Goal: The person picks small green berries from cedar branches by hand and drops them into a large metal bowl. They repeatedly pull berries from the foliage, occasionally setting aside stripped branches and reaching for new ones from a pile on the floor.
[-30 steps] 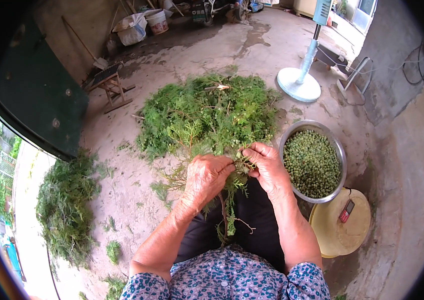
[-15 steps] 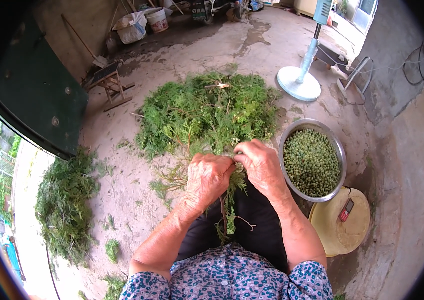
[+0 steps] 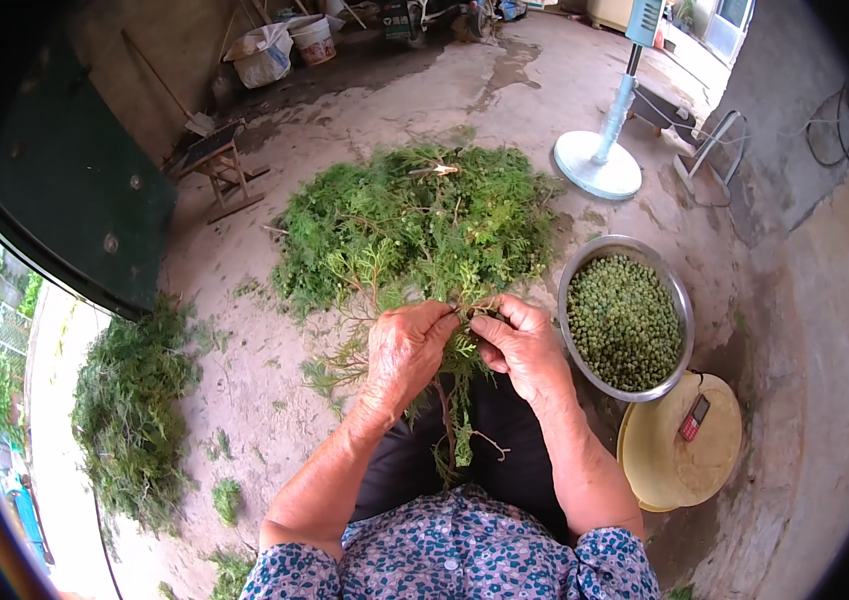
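Note:
Above my lap, my left hand (image 3: pixel 408 348) is closed around a leafy conifer branch (image 3: pixel 445 405), whose brown stem hangs down over my dark trousers. Close beside it, my right hand (image 3: pixel 526 345) pinches at a sprig of the same branch, thumb against fingers. Whatever lies between those fingertips is too small to make out. Just beyond both hands spreads a large heap of green conifer branches (image 3: pixel 414 215). To the right of my right hand stands a metal bowl (image 3: pixel 685 335) holding many small green cones (image 3: pixel 624 320).
A yellow round lid or stool (image 3: pixel 714 465) with a small red-and-black phone (image 3: pixel 693 418) sits near the bowl. Another conifer pile (image 3: pixel 134 420) lies at left. Farther off are a fan base (image 3: pixel 597 168), a small wooden stool (image 3: pixel 224 165) and buckets (image 3: pixel 314 42).
My right hand has turned and lowered slightly, its thumb and fingers now spread along the sprig. My left hand has shifted a little to the left, still on the branch.

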A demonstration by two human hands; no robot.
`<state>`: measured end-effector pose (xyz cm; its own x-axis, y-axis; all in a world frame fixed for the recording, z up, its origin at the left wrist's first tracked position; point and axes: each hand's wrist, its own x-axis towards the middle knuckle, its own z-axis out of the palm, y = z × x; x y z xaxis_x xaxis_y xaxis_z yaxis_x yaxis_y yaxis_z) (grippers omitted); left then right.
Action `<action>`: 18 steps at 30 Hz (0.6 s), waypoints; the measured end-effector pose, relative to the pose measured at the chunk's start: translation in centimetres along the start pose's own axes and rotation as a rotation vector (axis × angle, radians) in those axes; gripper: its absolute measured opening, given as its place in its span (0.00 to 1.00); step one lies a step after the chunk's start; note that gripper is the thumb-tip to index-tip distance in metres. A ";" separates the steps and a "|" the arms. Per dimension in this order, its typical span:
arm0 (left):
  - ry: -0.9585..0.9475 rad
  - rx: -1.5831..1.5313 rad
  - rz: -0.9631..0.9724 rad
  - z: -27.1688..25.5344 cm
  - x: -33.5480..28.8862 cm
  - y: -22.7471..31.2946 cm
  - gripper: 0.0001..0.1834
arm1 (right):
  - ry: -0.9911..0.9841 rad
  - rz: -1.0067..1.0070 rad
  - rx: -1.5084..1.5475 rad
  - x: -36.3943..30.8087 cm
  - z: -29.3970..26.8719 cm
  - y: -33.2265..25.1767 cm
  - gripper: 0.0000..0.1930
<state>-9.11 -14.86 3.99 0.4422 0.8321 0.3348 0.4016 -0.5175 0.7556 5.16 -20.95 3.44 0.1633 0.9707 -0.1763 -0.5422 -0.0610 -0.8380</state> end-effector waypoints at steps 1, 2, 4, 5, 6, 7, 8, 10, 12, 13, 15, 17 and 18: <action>0.003 0.015 0.013 -0.1 0.0 0.0 0.06 | 0.082 -0.001 -0.064 0.0 0.1 -0.2 0.08; 0.009 0.035 0.022 -0.3 0.0 -0.1 0.06 | 0.158 0.002 -0.125 0.1 0.1 -0.3 0.06; -0.010 -0.027 -0.087 -1.1 -0.1 -1.0 0.06 | 0.253 -0.156 -0.076 0.6 -1.7 -0.9 0.02; -0.038 -0.100 -0.188 -1.3 -0.1 -1.5 0.05 | 0.283 -0.218 -0.134 0.7 -3.0 -1.5 0.03; -0.036 -0.099 -0.193 -1.4 -0.2 -2.2 0.05 | 0.301 -0.254 -0.176 0.8 -4.0 -2.0 0.03; -0.016 -0.239 -0.257 -1.5 -0.3 -3.0 0.06 | 0.340 -0.289 -0.187 1.0 -5.3 -2.4 0.05; 0.010 -0.375 -0.321 -1.7 -0.5 -3.8 0.06 | 0.406 -0.316 -0.243 1.4 -6.7 -2.8 0.07; -0.021 -0.507 -0.402 -1.9 -0.6 -4.7 0.06 | 0.654 -0.359 -0.516 2.5 -10.7 -4.1 0.14; -0.035 -0.506 -0.376 -1.9 -0.6 -4.8 0.07 | 0.964 -0.386 -1.369 2.9 -15.7 -5.8 0.25; -0.036 -0.513 -0.394 -2.0 -0.5 -4.3 0.08 | 1.002 -0.271 -1.423 2.8 -18.3 -6.8 0.29; -0.041 -0.557 -0.383 -2.0 -0.5 -4.1 0.08 | 1.086 -0.267 -1.459 2.4 -21.9 -7.9 0.27; -0.041 -0.591 -0.379 -2.0 -0.6 -3.9 0.08 | 1.117 -0.444 -1.534 1.7 -21.4 -7.6 0.20; -0.047 -0.597 -0.381 -2.1 -0.6 -3.8 0.07 | 0.953 -0.492 -1.338 1.9 -19.6 -7.0 0.16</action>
<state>-12.55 -13.00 2.10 0.3982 0.9169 -0.0285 0.0331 0.0167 0.9993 25.47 -23.26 -1.14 0.7556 0.5155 0.4040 0.6382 -0.4407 -0.6312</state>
